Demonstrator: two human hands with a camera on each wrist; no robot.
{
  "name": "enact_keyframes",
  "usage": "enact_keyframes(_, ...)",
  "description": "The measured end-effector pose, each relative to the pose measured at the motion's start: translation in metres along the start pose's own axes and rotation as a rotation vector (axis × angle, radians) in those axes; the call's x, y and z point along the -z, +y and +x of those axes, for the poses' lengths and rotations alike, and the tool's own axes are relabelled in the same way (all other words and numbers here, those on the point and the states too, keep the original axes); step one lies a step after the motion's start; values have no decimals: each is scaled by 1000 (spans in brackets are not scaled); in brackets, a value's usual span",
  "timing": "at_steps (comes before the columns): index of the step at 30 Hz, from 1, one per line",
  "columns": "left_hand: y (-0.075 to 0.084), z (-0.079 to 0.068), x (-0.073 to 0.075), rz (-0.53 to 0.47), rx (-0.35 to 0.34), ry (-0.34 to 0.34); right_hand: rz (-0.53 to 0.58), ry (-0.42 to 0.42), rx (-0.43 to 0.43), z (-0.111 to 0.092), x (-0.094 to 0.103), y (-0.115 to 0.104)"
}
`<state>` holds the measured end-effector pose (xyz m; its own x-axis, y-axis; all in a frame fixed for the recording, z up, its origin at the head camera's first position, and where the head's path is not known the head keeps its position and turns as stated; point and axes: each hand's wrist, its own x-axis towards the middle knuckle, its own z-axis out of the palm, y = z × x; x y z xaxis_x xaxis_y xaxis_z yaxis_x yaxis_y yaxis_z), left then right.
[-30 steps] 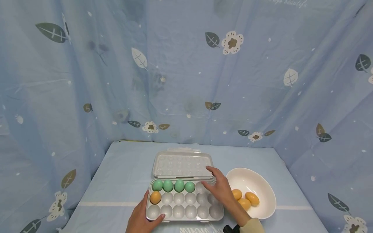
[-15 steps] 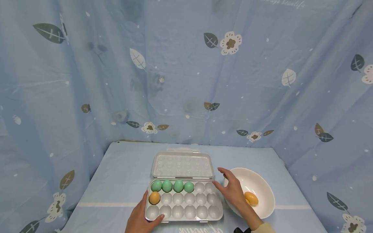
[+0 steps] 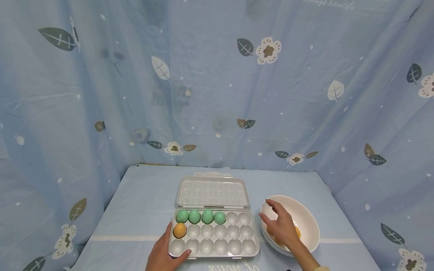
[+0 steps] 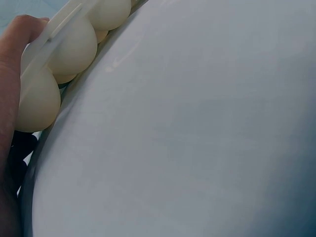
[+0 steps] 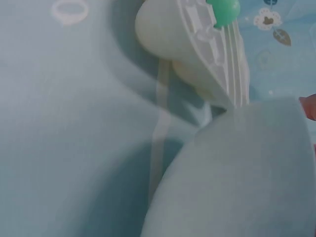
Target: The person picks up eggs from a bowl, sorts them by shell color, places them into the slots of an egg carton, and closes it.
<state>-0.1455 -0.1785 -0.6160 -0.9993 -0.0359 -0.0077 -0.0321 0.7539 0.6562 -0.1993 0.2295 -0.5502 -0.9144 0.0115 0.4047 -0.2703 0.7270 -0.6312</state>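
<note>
A clear plastic egg box (image 3: 249, 247) lies on the table with its lid (image 3: 213, 192) folded back. Several green eggs (image 3: 207, 216) fill the left part of its back row, and one orange-yellow egg (image 3: 179, 230) sits at the left of the middle row. My left hand (image 3: 165, 252) grips the box's front left corner, thumb over the rim. Over the white bowl (image 3: 308, 222) hovers my right hand (image 3: 283, 226), fingers spread and holding nothing. Beneath it, yellow eggs (image 3: 298, 231) in the bowl are mostly hidden. The right wrist view shows a fingertip (image 5: 309, 107) past the bowl's side.
A light blue cloth (image 3: 145, 203) covers the table, crossed by a pale stripe. Blue patterned curtains (image 3: 217, 94) hang behind and at both sides. The bowl stands just right of the egg box.
My right hand has moved right, from above the egg box's right end to over the bowl, and now covers most of the yellow eggs. My left hand keeps its grip on the box.
</note>
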Motion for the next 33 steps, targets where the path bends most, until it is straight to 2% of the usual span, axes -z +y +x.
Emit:
enact_keyframes(7, -1, 1, 0, 14, -2, -3, -44, -66, -80, -8, 11, 11)
enact_keyframes(11, -2, 1, -1, 12, 2, 4, -58, -78, -60, -10, 14, 14)
enact_keyframes(15, -1, 1, -1, 16, 21, -18, -70, -87, -45, -11, 18, 15)
enact_keyframes(19, 0, 2, -1, 30, 37, -44, -49, -152, -114, -13, 21, 15)
enact_keyframes(23, 0, 2, -1, 38, 36, -41, -1, -222, -197, -14, 22, 16)
enact_keyframes(26, -1, 2, -1, 32, 28, -32, 18, -245, -222, -14, 21, 18)
enact_keyframes(30, -1, 1, -1, 25, 13, -18, 1, -278, -219, -15, 21, 21)
enact_keyframes(33, 0, 1, -1, 21, 10, -9, -40, -311, -173, -16, 20, 23)
